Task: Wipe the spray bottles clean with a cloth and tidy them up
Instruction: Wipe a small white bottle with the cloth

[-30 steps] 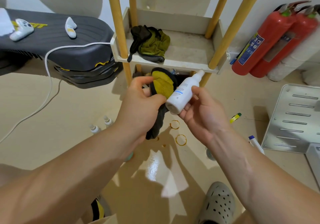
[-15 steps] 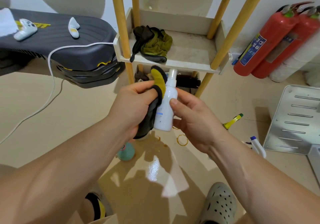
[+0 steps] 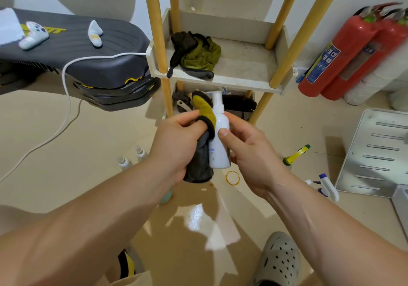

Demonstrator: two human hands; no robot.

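While it is held upright above the floor (image 3: 88, 148), in front of the rack's (image 3: 242, 82) lower tier, the white bottle (image 3: 218, 146) sits between both hands.

Head view (sole view), entries:
- right hand (image 3: 249, 153): grip pinching the white bottle, thumb on the near face, fingers behind. The hold looks light.
- left hand (image 3: 176, 144): grip curled round the cloth (image 3: 202, 153), yellow and grey, pressed to the bottle's left side.
- two small bottles (image 3: 123, 163): on the floor, left of the arms.
- yellow-nozzled bottle (image 3: 295, 155) and sprayer (image 3: 326, 186): on the floor, to the right.
- spare cloth (image 3: 196, 56): left front corner of the rack's upper shelf.

Risks, as judged:
- Slip: a smooth bottle pinched by fingertips may twist out when the cloth rubs hard, and would drop to the floor.
- Discharge: whether the nozzle is capped cannot be told, so pressure on it could fire spray.
- Missed area: the base and the patch under the thumb go unwiped unless the hold shifts.
- Knock: a careless reach could tip the floor bottles.
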